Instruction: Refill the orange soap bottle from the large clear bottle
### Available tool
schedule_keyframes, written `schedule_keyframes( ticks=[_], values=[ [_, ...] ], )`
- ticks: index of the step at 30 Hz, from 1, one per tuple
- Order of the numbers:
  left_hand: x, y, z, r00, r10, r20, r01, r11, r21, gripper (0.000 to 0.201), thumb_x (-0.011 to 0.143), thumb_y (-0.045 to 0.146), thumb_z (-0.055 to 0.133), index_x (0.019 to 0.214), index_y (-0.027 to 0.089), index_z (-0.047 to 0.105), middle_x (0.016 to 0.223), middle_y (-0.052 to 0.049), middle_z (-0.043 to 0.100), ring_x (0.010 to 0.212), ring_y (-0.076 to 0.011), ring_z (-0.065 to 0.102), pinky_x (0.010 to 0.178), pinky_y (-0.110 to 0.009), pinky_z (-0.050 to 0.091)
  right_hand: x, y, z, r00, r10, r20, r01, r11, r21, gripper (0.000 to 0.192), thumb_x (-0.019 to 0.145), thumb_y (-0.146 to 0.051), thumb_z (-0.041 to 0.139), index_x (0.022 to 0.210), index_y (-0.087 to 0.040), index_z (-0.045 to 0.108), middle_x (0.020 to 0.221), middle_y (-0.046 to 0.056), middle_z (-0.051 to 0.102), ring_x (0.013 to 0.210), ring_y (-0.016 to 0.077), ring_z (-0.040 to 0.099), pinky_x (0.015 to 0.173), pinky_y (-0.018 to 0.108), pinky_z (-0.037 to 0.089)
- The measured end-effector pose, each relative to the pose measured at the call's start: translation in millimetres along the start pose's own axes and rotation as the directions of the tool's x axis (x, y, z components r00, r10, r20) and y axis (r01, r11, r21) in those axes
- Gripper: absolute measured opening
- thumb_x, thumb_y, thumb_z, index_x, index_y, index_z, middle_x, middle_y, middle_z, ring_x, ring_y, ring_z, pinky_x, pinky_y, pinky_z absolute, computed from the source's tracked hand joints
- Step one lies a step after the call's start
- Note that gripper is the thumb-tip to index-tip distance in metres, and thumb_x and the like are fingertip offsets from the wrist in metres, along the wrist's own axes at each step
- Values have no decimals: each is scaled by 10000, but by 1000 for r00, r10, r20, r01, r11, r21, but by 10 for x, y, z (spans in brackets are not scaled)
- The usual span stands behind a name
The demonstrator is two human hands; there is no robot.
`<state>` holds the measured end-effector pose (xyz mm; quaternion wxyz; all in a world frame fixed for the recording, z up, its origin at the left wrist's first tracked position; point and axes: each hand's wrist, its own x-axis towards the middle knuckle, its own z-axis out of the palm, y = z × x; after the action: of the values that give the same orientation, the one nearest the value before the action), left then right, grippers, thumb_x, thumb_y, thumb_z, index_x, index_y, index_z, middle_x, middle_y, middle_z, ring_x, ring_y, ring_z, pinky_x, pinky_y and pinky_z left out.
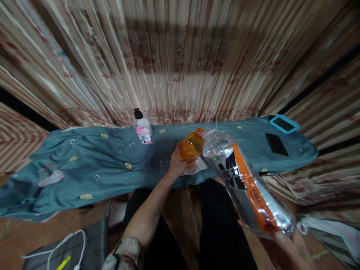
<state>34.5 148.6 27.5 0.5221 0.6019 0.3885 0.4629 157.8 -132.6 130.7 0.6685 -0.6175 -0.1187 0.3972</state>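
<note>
Closest to me is my right hand (287, 245), low at the bottom right corner, fingers wrapped under the base of a big silver and orange pouch (247, 187). That pouch tilts up and left, with its clear top end meeting a small orange bottle (192, 144). My left hand (176, 163) has its fingers closed around the bottle from below, holding it just over the near edge of the blue-grey cloth (98, 161), with a crumpled tissue (194, 168) right beneath it.

On the cloth, a clear pump bottle (143, 129) with a pink label stands near the far edge, well left of my hands. A black phone (276, 144) lies flat toward the right end, and a blue-framed gadget (284, 123) sits at the far right corner, partly hanging past the edge. Left half of the cloth is mostly open, just a pinkish scrap (52, 178) near the left end.

Down at bottom left, a white cable (67, 243) loops over a dark mat (92, 240).
</note>
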Motion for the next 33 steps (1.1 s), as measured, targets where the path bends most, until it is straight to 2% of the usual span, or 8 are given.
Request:
schedule_keyframes(
  ticks=[4, 10, 15, 19, 23, 27, 33],
  values=[
    [-1, 13, -6, 1000, -9, 6, 9, 1000, -19, 768, 600, 281, 944, 1278, 215, 588, 1220, -75, 748, 1136, -284, 723, 1043, -450, 572, -4, 4, 10, 1000, 8, -19, -7, 1000, 9, 549, 815, -519, 765, 1307, -306, 648, 1203, 109, 782, 1113, 375, 739, 956, 639, 586],
    [-1, 42, -19, 1000, 9, 11, -9, 1000, 3, 739, 597, 257, 943, 1253, 221, 605, 1209, -58, 755, 1135, -271, 723, 1051, -439, 568, 2, -5, 51, 998, 4, -62, -4, 1000, 0, 553, 726, -579, 823, 1158, -250, 716, 1188, 152, 780, 1105, 407, 735, 924, 643, 597],
    [1, 0, 3, 1000, 1, 2, -1, 1000, -28, 760, 591, 262, 946, 1266, 208, 601, 1199, -71, 753, 1114, -280, 726, 1042, -462, 569, 2, -15, 42, 999, 26, -40, -26, 1000, -16, 684, 717, -562, 832, 1303, -250, 669, 1216, 161, 772, 1139, 417, 722, 977, 658, 565],
    [3, -20, 13, 1000, -3, 2, 3, 999, -32, 760, 587, 259, 946, 1264, 213, 603, 1211, -74, 747, 1127, -285, 719, 1040, -471, 569, -9, -26, 30, 1000, 6, -6, -6, 1000, -24, 569, 758, -450, 827, 1276, -259, 688, 1182, 128, 789, 1108, 392, 741, 965, 625, 590],
    [-1, 12, 5, 1000, -6, 10, 7, 1000, -26, 768, 593, 274, 945, 1273, 211, 594, 1215, -76, 744, 1134, -280, 718, 1048, -462, 564, -16, -32, 23, 1000, 10, -2, -10, 1000, -20, 516, 790, -469, 801, 1252, -266, 698, 1253, 127, 768, 1133, 388, 736, 969, 604, 596],
    [-4, 48, -5, 1000, -17, 7, 17, 1000, -7, 767, 589, 270, 949, 1270, 219, 601, 1205, -61, 752, 1125, -272, 724, 1048, -443, 565, -3, -21, 6, 1000, 15, 24, -15, 1000, -19, 521, 801, -460, 791, 1277, -281, 676, 1233, 112, 778, 1139, 377, 737, 966, 597, 600],
    [3, 32, 3, 1000, -13, 0, 13, 1000, -8, 751, 586, 242, 947, 1257, 221, 609, 1191, -60, 755, 1113, -276, 728, 1047, -446, 568, 9, -5, 18, 1000, 10, -21, -10, 1000, -13, 604, 766, -555, 807, 1279, -262, 678, 1204, 138, 780, 1125, 394, 737, 952, 609, 600]
  ],
)
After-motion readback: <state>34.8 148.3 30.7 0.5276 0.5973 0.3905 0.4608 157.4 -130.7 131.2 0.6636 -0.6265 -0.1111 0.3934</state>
